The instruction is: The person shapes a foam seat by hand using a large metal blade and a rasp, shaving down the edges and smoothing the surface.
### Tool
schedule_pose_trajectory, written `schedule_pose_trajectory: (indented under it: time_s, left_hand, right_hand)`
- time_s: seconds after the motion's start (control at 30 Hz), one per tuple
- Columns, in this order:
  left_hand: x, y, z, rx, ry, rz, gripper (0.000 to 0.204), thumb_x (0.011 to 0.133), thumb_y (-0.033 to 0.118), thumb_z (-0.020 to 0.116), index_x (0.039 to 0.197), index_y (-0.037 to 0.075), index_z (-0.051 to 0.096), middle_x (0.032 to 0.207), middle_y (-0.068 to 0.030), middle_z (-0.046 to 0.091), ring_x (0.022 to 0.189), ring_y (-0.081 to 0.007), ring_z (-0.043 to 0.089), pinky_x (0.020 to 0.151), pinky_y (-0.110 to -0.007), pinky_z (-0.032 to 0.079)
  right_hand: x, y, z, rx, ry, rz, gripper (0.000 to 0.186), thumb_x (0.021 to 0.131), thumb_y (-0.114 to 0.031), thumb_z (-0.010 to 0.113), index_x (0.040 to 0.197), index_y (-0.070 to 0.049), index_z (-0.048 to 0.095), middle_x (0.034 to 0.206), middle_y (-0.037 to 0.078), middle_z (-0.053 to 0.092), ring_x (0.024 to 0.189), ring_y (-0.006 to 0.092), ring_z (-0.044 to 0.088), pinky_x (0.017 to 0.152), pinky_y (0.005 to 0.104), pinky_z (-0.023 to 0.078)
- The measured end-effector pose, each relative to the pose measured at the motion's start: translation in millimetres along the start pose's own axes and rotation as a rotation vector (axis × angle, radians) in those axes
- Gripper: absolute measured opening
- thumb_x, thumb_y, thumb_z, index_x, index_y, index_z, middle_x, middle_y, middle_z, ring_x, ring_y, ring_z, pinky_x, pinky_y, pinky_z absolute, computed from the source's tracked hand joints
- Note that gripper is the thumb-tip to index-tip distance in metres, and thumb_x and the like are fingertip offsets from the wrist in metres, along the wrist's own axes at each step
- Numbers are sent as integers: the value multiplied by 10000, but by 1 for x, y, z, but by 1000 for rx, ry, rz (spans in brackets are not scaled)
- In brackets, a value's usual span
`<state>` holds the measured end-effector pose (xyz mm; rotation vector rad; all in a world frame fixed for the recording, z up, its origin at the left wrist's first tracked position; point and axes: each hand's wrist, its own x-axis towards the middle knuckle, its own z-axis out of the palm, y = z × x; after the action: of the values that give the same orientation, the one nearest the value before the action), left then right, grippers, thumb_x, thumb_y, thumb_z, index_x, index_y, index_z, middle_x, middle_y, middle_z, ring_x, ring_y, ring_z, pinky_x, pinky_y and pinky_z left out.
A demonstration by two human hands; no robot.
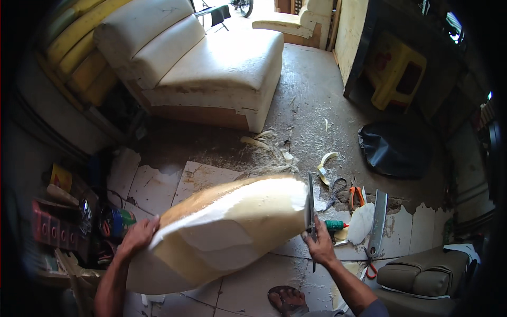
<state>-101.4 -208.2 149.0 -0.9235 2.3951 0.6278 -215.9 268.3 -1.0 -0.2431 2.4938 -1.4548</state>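
A large shaped foam pad (253, 211), cream and yellow with white areas and a brownish upper side, lies tilted across the middle in front of me. My left hand (139, 236) grips the upper edge of its left end, the fingers curled over it. My right hand (320, 244) is closed round a long, thin, dark blade-like tool (310, 198). That tool stands nearly upright in the picture, along the right end of the foam and seemingly against it. Its exact kind is hard to tell at this edge-on angle.
Beyond lies a cream sofa seat (222, 63) and foam scraps (264, 145). To the right are orange-handled pliers (357, 197), a green bottle (335, 225), a metal ruler-like strip (377, 224), red-handled scissors (371, 269), a black cover (393, 150) and a yellow stool (396, 71).
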Motion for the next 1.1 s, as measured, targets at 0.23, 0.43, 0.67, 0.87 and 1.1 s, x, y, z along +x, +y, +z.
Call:
schedule_pose_trajectory:
  time_s: [0.23,0.43,0.67,0.87,1.1]
  left_hand:
    - [-147,10,132,-261,133,311,640,941,656,562,1006,39,721,774,-211,690,741,-399,689,666,-450,524]
    - [-163,7,137,-412,-70,241,560,974,561,594,939,22,740,660,-142,670,647,-183,679,609,-390,516]
    - [-210,-26,147,-490,-164,131,594,979,564,594,936,-9,746,671,-76,678,633,-154,621,625,-357,510]
    - [-227,-60,146,-555,-308,141,643,992,570,573,814,-33,705,595,-41,590,575,-115,536,556,-341,462]
    - [-248,-86,178,-645,-233,43,584,1020,489,576,807,-40,703,656,-4,619,627,-78,544,562,-296,457]
  right_hand:
    - [50,-72,-15,-207,-96,-319,662,886,-313,717,1445,-31,502,1327,246,455,1191,393,548,1031,442,454]
    - [62,-125,21,-152,-30,-628,658,944,-354,669,1457,10,475,1295,290,516,1217,427,547,1052,457,446]
    - [52,-152,96,-363,-358,-582,490,979,-317,611,1320,20,511,1349,289,502,1259,452,489,1066,514,410]
    - [35,-152,142,-406,-244,-689,274,963,-227,569,1083,16,527,1080,262,592,1062,431,573,934,523,442]
    - [13,-146,155,-295,-347,-893,357,973,-198,566,1211,62,516,1265,295,586,1223,483,538,1012,584,448]
